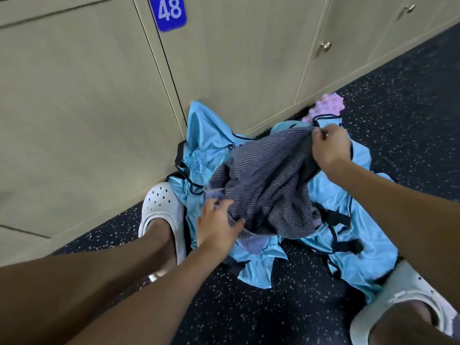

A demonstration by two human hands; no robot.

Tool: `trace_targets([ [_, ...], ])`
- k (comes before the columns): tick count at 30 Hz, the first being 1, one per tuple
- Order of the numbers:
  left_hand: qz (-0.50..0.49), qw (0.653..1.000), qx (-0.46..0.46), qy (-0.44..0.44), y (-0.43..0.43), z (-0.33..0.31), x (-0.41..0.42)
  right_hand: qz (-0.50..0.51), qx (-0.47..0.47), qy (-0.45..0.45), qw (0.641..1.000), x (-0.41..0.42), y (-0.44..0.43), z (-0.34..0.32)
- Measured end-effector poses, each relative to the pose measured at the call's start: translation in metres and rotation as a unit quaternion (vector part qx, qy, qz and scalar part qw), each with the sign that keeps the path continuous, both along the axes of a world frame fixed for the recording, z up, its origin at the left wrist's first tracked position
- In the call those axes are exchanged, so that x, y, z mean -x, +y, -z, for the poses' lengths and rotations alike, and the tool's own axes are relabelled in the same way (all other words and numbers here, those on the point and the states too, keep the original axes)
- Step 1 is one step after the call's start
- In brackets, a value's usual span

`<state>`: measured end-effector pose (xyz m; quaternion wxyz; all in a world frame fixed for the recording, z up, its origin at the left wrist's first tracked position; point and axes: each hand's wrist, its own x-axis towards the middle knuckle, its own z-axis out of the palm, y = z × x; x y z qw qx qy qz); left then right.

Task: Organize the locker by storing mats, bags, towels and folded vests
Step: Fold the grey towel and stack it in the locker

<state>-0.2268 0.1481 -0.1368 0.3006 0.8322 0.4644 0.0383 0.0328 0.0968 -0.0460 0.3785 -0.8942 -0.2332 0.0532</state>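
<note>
Grey-and-purple striped cloth towel (268, 175), bunched over shiny light-blue vests (209, 145) (black-trimmed), runs diagonally from left hand (216, 225) gripping its near edge to right hand (328, 145) pinching its far corner

The striped towel (268, 180) covers the middle of the blue vests (206, 135), so how many lie in the heap cannot be told. A purple cloth (249, 245) shows only as a scrap under the towel. The pink knobbly thing (328, 105) is half hidden behind a vest and the right hand (328, 145). The right shoe (398, 295) runs off the bottom edge, and the top edge clips the number plate (169, 13)
</note>
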Motion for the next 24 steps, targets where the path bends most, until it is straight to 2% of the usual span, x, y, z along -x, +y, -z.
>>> trace_targets([
  [3,-0.043,0.997,0.063,0.004,-0.004,0.011,0.011,0.011,-0.010,0.045,0.999,-0.002,-0.019,0.006],
  [6,-0.083,0.986,0.135,-0.041,-0.011,0.014,0.013,-0.023,-0.036,0.134,0.990,0.003,-0.030,0.017],
  [9,-0.138,0.972,0.175,-0.073,-0.018,0.013,0.003,-0.046,-0.070,0.231,0.969,0.016,-0.039,0.018],
  [11,-0.172,0.963,0.187,-0.089,-0.021,0.011,-0.005,-0.067,-0.076,0.250,0.963,0.023,-0.044,0.019],
  [18,-0.283,0.931,0.176,-0.147,-0.023,-0.003,-0.022,-0.102,-0.082,0.254,0.958,0.022,-0.053,0.015],
  [24,-0.238,0.931,0.097,-0.259,0.016,-0.065,-0.034,-0.114,-0.108,0.160,0.975,0.010,-0.053,-0.028],
])
